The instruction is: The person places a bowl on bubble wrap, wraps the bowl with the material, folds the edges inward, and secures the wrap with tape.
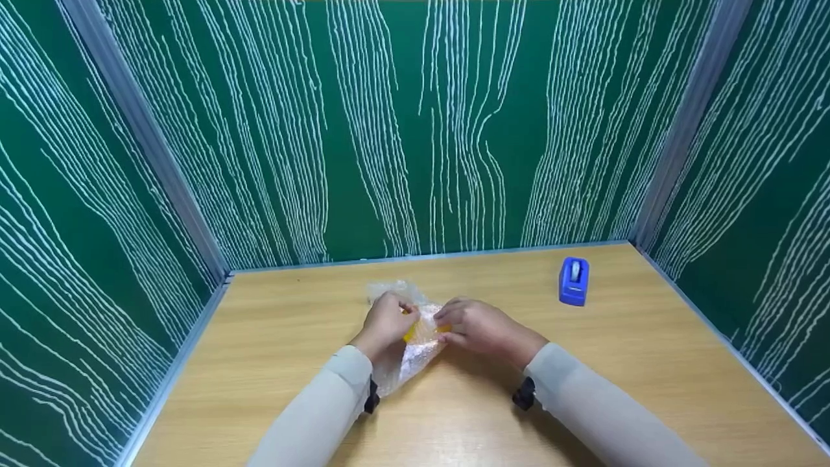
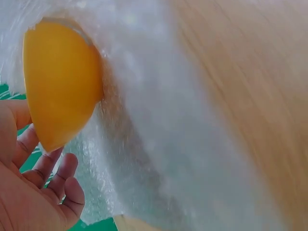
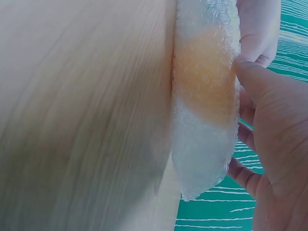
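A yellow bowl [image 2: 62, 82] lies partly wrapped in a clear sheet of bubble wrap [image 1: 420, 357] on the table, near the middle. My left hand [image 1: 384, 322] holds the bowl at its rim, where the yellow side stays uncovered in the left wrist view. From the other side, my right hand [image 1: 478, 325] grips the bubble wrap folded over the bowl, its thumb at the fold's edge. In the right wrist view the bowl shows only as a blurred orange patch through the layer of wrap [image 3: 204, 149].
A blue tape dispenser [image 1: 574, 282] with a roll in it stands at the back right of the wooden table [image 1: 279, 344]. Loose bubble wrap [image 1: 395, 289] spreads beyond the left hand. Green walls [image 1: 415, 130] with white wavy lines enclose the back and both sides.
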The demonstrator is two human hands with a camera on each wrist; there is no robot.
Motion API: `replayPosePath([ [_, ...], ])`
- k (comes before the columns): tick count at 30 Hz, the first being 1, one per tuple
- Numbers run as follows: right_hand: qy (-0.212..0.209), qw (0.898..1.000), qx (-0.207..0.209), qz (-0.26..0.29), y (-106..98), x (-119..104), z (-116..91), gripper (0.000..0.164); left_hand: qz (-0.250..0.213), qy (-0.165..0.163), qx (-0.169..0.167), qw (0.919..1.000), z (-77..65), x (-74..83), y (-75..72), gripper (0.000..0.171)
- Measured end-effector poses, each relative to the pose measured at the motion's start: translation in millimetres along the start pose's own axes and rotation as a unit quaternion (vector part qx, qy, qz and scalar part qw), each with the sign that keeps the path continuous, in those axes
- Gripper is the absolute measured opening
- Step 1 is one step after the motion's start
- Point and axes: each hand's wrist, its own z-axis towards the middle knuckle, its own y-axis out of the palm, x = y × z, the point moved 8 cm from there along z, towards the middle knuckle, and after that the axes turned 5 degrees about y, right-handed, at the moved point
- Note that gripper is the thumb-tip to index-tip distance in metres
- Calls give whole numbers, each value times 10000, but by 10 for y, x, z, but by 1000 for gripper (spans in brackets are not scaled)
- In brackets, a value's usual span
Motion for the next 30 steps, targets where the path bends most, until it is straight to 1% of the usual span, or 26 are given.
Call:
replayPosePath([
  [2, 54, 10000, -81, -13, 10, 10, -1, 29, -230, -240, 4, 9994, 2, -58, -42, 11],
  [3, 101, 9999, -117, -18, 17, 18, -1, 30, -365, -388, 14, 9986, 4, -95, -75, 14],
  [5, 162, 9997, -189, -27, 32, 30, 3, 32, -548, -542, 87, 9970, 31, -169, -164, 19],
  [7, 186, 9995, -236, -37, 43, 36, 6, 33, -645, -606, 208, 9959, 68, -247, -271, 21],
  [10, 191, 9995, -237, -29, 45, 41, 4, 32, -636, -576, 381, 9956, 113, -348, -435, 19],
  [13, 149, 9997, -202, 0, 27, 35, -2, 31, -625, -697, 451, 9946, 126, -476, -535, 14],
  [15, 52, 9999, -127, 44, 7, 20, -1, 31, -451, -624, 494, 9958, 133, -529, -582, 16],
  [17, -48, 9999, -66, 68, -11, 0, -5, 31, -360, -613, 500, 9962, 132, -587, -592, 18],
  [20, -138, 9999, -17, 100, -20, -13, -7, 32, -359, -680, 434, 9961, 137, -676, -567, 22],
  [22, -109, 9999, -48, 101, -17, -8, -12, 31, -553, -922, 326, 9937, 143, -755, -520, 22],
  [25, -27, 9998, -156, 98, -2, 6, -16, 32, -769, -1098, 200, 9908, 163, -832, -458, 25],
  [30, 207, 9991, -362, 92, 15, 58, -22, 33, -961, -1135, 65, 9889, 193, -848, -400, 32],
])
